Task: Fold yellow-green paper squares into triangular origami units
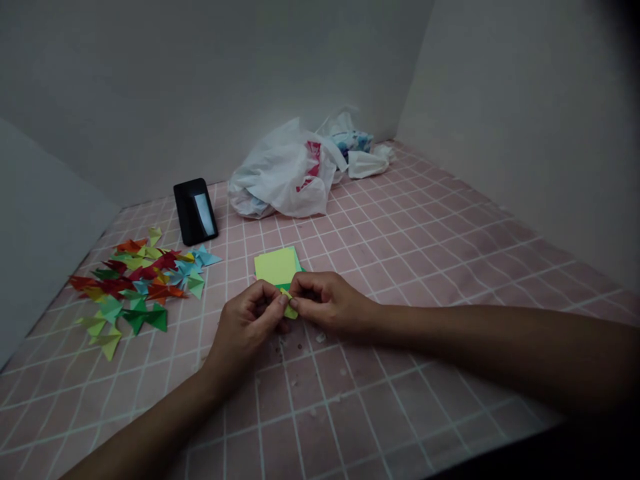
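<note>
Here in my head view, my left hand (245,327) and right hand (327,303) meet low in the frame, fingers curled tight, both pinching a small folded yellow-green paper (289,308) between them. Right at 12 o'clock, just past my fingertips, sits a stack of green paper sheets (274,265). Out at 10 o'clock lies a heap of colourful folded paper triangles (135,287). Further up, a black phone (195,212) leans at 11 o'clock, and a white plastic bag (283,177) slumps at 12 on the pink tiled floor (380,400).
</note>
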Demonstrator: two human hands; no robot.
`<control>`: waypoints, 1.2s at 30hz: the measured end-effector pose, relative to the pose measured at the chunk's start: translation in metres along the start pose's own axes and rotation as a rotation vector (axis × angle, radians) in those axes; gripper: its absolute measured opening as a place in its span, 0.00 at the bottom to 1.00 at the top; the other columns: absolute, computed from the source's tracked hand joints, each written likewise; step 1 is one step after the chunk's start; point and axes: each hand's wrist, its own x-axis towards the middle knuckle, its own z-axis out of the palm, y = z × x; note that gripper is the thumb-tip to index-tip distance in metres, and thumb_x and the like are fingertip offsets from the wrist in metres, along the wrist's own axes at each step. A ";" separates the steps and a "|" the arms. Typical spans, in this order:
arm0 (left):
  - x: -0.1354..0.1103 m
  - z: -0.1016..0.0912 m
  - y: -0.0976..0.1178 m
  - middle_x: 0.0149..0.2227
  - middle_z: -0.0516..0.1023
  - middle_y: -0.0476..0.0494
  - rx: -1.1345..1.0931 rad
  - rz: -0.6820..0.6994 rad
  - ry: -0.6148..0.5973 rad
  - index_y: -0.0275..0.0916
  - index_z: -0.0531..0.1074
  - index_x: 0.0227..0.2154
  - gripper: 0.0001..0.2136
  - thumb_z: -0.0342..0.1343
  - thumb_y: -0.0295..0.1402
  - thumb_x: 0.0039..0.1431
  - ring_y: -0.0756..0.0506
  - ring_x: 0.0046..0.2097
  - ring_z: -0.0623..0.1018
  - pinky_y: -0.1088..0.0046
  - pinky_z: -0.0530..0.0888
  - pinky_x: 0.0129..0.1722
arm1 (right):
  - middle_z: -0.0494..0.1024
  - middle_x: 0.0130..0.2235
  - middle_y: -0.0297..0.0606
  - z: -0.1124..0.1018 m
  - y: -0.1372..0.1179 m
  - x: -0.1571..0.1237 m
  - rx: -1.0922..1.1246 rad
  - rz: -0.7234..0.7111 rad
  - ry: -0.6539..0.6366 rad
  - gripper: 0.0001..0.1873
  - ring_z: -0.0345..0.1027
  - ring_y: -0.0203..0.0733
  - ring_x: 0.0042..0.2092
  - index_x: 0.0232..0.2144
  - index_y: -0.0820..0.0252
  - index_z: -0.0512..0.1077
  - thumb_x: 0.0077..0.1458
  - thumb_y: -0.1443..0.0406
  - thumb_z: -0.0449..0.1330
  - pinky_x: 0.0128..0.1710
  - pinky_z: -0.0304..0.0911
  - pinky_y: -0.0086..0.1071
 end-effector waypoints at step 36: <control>0.004 -0.011 -0.004 0.23 0.67 0.55 -0.142 0.011 0.001 0.40 0.67 0.30 0.11 0.55 0.40 0.63 0.53 0.25 0.64 0.77 0.61 0.25 | 0.62 0.25 0.28 0.000 -0.003 -0.002 -0.057 -0.041 0.029 0.06 0.54 0.32 0.28 0.24 0.60 0.63 0.53 0.69 0.54 0.27 0.49 0.28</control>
